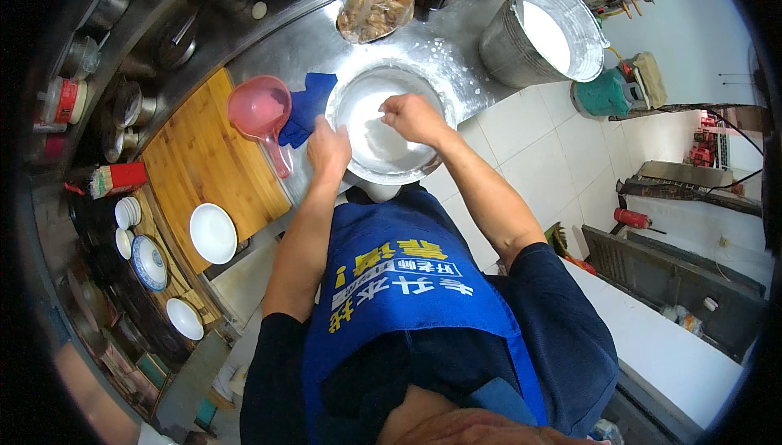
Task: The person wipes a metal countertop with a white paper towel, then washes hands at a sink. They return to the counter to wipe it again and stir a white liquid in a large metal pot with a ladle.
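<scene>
A wide metal basin [421,167] with white contents stands at the edge of the steel counter, close to my blue apron. My left hand [330,147] is at the basin's left rim, its fingers against the outer edge. Over the basin is my right hand [410,116], its fingers curled together; whether something small is between them I cannot tell. Beside my left hand lie a blue cloth [310,102] and a red translucent plastic dipper [259,106], whose handle points towards me.
A metal bucket [510,47] of white liquid stands at the back right. Behind the basin is a plastic bag of brownish food pieces [374,11]. On the left, a wooden board [201,158] carries a white plate [213,233]; more bowls stand beyond it.
</scene>
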{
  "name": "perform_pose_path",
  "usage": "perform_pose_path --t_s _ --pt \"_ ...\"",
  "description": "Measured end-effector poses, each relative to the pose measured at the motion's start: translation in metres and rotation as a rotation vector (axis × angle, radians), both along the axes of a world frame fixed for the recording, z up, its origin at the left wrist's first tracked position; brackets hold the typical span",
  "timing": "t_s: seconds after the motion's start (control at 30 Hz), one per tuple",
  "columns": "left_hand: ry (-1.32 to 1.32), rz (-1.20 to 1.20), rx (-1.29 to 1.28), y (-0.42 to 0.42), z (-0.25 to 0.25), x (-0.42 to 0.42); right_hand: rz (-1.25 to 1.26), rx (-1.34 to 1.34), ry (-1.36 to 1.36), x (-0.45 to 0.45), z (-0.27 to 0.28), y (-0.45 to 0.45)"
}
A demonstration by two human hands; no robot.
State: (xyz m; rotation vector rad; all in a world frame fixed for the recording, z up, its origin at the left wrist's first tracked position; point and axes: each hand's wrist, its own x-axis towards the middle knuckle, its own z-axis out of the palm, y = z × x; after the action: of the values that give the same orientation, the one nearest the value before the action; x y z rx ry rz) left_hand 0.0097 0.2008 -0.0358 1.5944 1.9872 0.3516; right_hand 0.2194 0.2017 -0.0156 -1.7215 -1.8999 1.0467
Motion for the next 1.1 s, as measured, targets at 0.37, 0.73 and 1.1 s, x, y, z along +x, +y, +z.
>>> perform_pose_path --t_s 0.37,0.73,1.1 --pt "-0.022 0.017 0.134 -0.017 -0.009 -0.032 0.102 0.078 -0.453 -0.05 -0.017 -0.006" --pt "-0.082 -0.007 0.036 -0.025 -0.002 -0.054 0.013 -0.274 0.163 -0.053 -0.015 0.007" --pt "-0.228 0.078 0.134 -0.086 -0.022 -0.132 -0.108 -0.442 0.633 -0.045 0.018 0.01"
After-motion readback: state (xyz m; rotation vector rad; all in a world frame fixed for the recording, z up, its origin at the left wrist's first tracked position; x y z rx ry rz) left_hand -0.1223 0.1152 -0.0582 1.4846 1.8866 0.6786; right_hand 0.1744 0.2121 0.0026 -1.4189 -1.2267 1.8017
